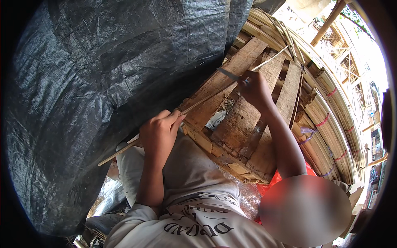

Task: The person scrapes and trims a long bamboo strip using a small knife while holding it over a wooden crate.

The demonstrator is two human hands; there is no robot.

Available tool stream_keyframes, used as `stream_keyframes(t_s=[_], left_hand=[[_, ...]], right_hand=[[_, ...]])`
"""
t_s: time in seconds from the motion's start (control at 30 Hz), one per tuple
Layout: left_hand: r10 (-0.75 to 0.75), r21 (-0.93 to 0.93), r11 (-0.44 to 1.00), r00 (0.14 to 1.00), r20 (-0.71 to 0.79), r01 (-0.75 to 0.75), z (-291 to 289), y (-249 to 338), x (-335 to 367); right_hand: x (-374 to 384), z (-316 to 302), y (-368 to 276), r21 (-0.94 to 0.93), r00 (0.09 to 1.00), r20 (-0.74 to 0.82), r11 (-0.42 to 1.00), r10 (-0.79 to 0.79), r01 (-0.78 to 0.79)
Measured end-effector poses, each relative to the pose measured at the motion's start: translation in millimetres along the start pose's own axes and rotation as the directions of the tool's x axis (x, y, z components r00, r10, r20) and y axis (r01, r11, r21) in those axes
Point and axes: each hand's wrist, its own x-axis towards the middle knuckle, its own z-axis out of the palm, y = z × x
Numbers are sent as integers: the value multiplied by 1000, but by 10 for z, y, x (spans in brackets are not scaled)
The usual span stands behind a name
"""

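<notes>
My left hand [159, 132] is closed around a long thin bamboo strip [206, 98], which slants from the lower left up to the far right. In my right hand [253, 89] is a knife, its grey blade [227, 74] pointing left and lying close to the strip. The strip passes at my right fingers; whether they also grip it I cannot make out. Most of the knife's handle is hidden in my fist. Beneath the strip lies a wooden pallet [237, 124] of rough planks with gaps between them.
A large black tarpaulin [95, 74] hangs along the left side. Bundles of bamboo strips [326, 128], tied with coloured bands, are stacked to the right of the pallet. Loose long strips [285, 33] lie at its far end. A red plastic bag [275, 178] is near my right elbow.
</notes>
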Motion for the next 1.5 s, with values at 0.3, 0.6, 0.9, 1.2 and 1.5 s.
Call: stream_keyframes(t_s=[0.3,0.6,0.9,1.2,1.5], left_hand=[[-50,7,999,997,60,50,-17,62,-4],[-43,-8,999,999,23,43,-13,68,-3],[-62,-3,998,998,29,62,-5,101,-11],[-60,-11,998,998,18,60,-1,100,-24],[15,3,1000,1000,-6,-15,23,45,-30]], right_hand=[[-182,-18,-173,-38,999,30,999,35,-34],[-168,81,-70,-12,997,-28,997,-71,70],[-179,70,-44,-17,999,1,999,-48,48],[-201,74,-56,0,999,3,999,-45,45],[-213,44,-56,-47,999,16,998,-43,44]])
